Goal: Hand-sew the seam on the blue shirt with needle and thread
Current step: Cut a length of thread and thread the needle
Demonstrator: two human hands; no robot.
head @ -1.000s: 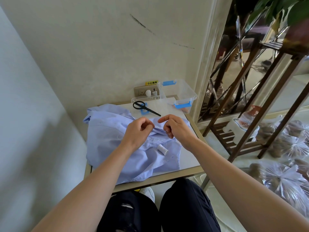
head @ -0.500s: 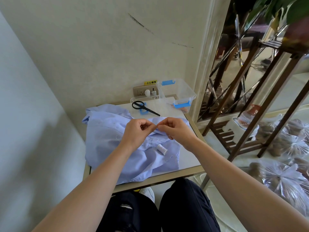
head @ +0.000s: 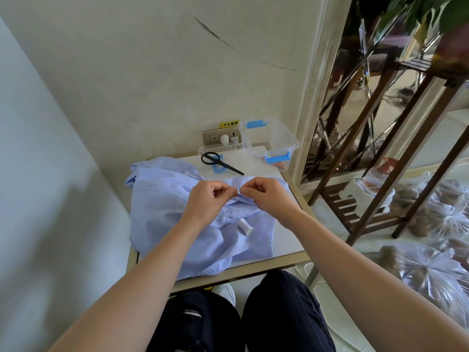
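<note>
— On the small white-topped table (head: 286,240) with the brass-coloured rim, what lies there?
— A crumpled light blue cotton shirt (head: 162,199). It covers the left and near part and hangs over the near edge. A small white spool of thread (head: 245,226) lies on the shirt, toward its right side.
— And the hands?
— Both are over the shirt's far fold. The left hand (head: 209,199) and the right hand (head: 269,196) have their fingers curled, each with thumb and forefinger pressed together. The two pinches meet tip to tip.
— Pinching what?
— A small pale bit (head: 238,191). It could be needle or thread, but it is too small to tell.
— Farther back?
— Black-handled scissors (head: 220,163) lie on a clear flat lid (head: 210,151) with a blue clip, just beyond the shirt. To their right a clear plastic box (head: 274,138) with blue latches stands by the wall. A wall socket (head: 215,139) is behind the lid.
— And nearest?
— Knees in dark trousers (head: 279,313), below the table's near edge.
</note>
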